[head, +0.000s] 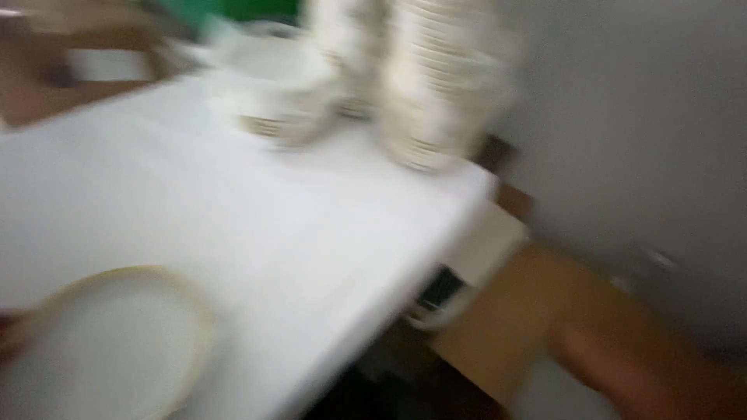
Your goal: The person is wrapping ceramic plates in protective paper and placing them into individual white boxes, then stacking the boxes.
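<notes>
My hands barely show: at the lower left edge of the frame the left hand (9, 336) touches the rim of a white plate (109, 342), though blur hides whether it grips. The plate lies flat on the white surface (257, 233), just right of that hand. At lower right a blurred forearm (622, 350) reaches in, its hand out of view. Stacks of bowls (436, 78) stand at upper centre, well apart.
</notes>
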